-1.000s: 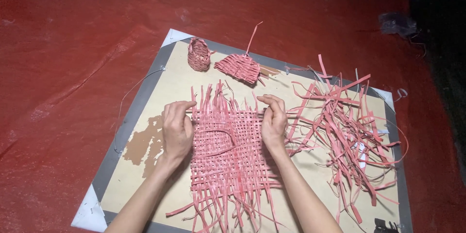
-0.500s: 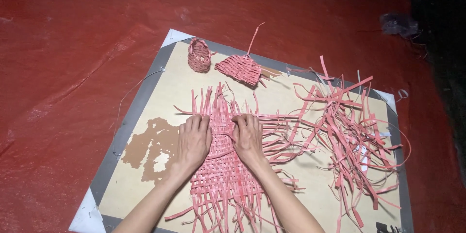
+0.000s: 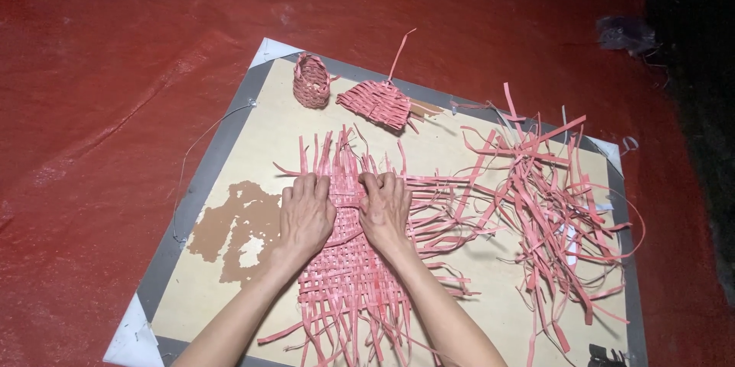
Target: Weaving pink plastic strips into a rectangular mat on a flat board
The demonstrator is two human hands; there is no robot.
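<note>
left hand: I see the left hand (image 3: 305, 214) palm-down on the woven mat (image 3: 344, 260), fingers flat and together, tips curled over the upper weave edge. Pressing, not clearly gripping any strip.
right hand: the right hand (image 3: 387, 210) mirrors it just beside, fingers bent at the tips on the same edge; I can't tell if a strip is pinched under them.
mat: pink strip weave, lying flat mid-board (image 3: 230, 290), loose ends fanning out top and bottom.
step: my read is packing the rows tight at the top edge.
next: likely needs even pressure from both hands, then one free strip from the loose strip pile (image 3: 551, 206) at right.
also: small woven basket (image 3: 311, 81) and a woven piece (image 3: 377, 103) at the far edge, well apart.
</note>
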